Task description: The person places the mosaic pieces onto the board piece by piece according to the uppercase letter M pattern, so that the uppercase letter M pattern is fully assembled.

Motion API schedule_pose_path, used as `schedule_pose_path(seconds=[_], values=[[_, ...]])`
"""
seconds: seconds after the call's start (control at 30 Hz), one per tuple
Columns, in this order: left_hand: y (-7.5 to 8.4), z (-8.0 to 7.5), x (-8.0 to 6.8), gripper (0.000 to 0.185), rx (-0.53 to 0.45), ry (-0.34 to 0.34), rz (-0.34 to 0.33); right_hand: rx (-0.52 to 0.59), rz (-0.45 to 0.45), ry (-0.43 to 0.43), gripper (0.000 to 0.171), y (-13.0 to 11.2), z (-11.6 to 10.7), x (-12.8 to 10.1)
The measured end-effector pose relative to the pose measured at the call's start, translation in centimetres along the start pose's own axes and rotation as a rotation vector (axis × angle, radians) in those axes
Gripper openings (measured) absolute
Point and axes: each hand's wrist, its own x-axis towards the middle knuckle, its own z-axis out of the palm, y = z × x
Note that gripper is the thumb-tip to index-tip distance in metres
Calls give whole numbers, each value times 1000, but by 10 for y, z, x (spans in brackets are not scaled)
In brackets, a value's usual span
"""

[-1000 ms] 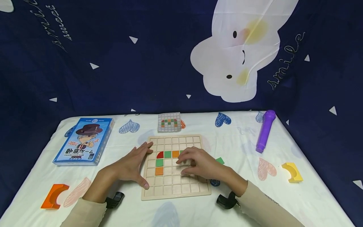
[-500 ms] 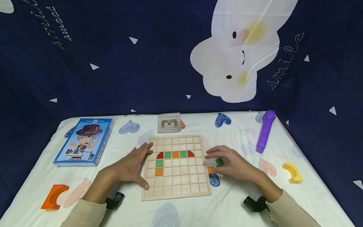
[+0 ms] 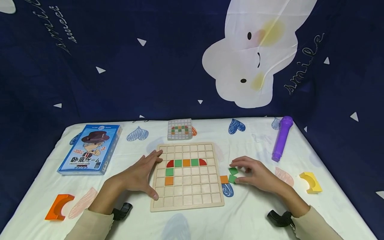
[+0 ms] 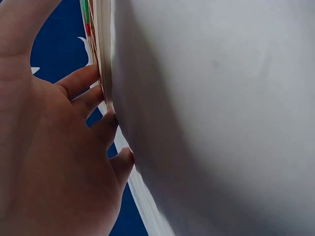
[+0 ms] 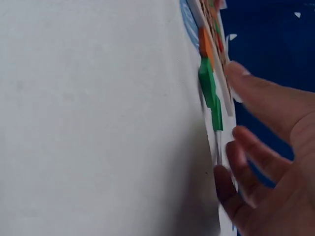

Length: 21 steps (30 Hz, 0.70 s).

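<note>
Head view: right hand (image 3: 258,175) fingertips touch green tiles (image 3: 232,175); left hand (image 3: 141,175) (flat) steadies board (image 3: 187,195).

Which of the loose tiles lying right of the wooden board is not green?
The orange tile, the one lying closest to the wooden board. The two green tiles lie farther right, at the fingers of the right hand.

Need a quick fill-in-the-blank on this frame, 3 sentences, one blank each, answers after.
1. The left hand rests on the board's ____ edge.
2. The right hand touches loose tiles coloured ____.
3. The tile lying on the cloth just right of the board is ____.

Missing words: left; green; orange
</note>
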Motion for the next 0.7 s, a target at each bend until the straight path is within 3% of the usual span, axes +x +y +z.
schedule_pose_path(seconds=[0.17,0.7], values=[[0,0,0,146,1,-1,0,-4,25,-30,45,3,4,2],[-4,2,2,147,-1,0,7,19,-14,-57,24,3,6,8]])
